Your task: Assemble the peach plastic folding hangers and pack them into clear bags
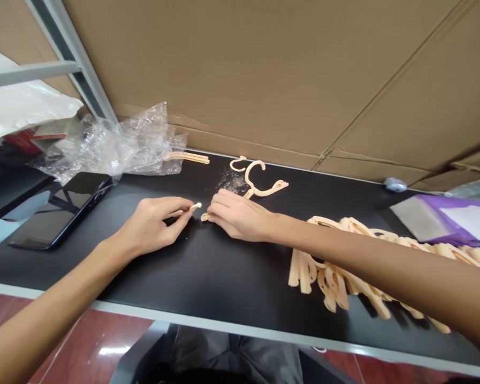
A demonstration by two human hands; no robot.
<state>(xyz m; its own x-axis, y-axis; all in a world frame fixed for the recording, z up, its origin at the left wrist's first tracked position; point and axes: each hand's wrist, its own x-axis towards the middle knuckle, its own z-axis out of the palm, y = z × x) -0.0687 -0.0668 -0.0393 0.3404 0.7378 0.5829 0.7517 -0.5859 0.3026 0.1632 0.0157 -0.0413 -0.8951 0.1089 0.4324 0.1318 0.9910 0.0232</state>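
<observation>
My left hand (154, 224) is closed in a pinch on a thin beige plastic bar (196, 207), whose knobbed tip sticks out past the fingers. Facing it with a small gap between, my right hand (238, 214) grips one arm of a beige plastic hanger (269, 191). The hanger's hook and its other arm show beyond the fingers, and most of the gripped arm is hidden under the hand. Behind it lies a loose hook-shaped piece (237, 165). Several straight beige bars (188, 157) rest near the plastic bag.
A row of many beige hangers (336, 282) lies beneath my right forearm. A dark phone (62, 213) and a crumpled clear bag (120, 144) are at the left. Small shavings (232, 182) dot the black table (224, 277). A purple package (440, 216) sits at right, with cardboard (264, 69) behind.
</observation>
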